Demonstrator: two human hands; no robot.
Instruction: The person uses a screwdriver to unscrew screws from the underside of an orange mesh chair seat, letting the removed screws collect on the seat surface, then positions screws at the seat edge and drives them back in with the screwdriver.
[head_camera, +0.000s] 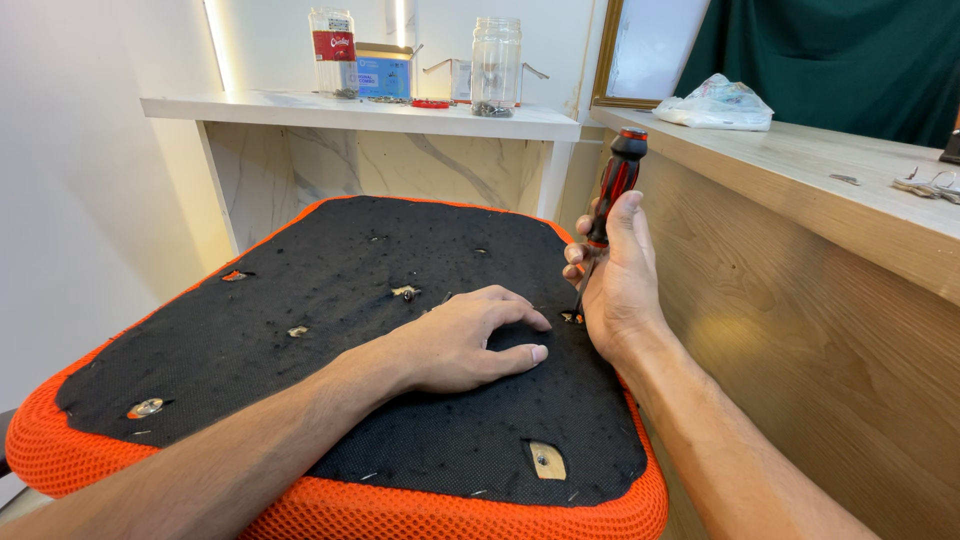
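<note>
Black seat underside (300, 290) | left hand (470, 340) flat, grip open | right hand (615, 275) gripping screwdriver (612, 195) | blue box (385, 72) on shelf (300, 110)

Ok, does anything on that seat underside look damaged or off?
Yes. The black fabric has a cut-out near the front edge showing bare wood, and staples stick out loose there. The right hand holds a screwdriver at the right edge; the left hand presses the fabric flat.
</note>
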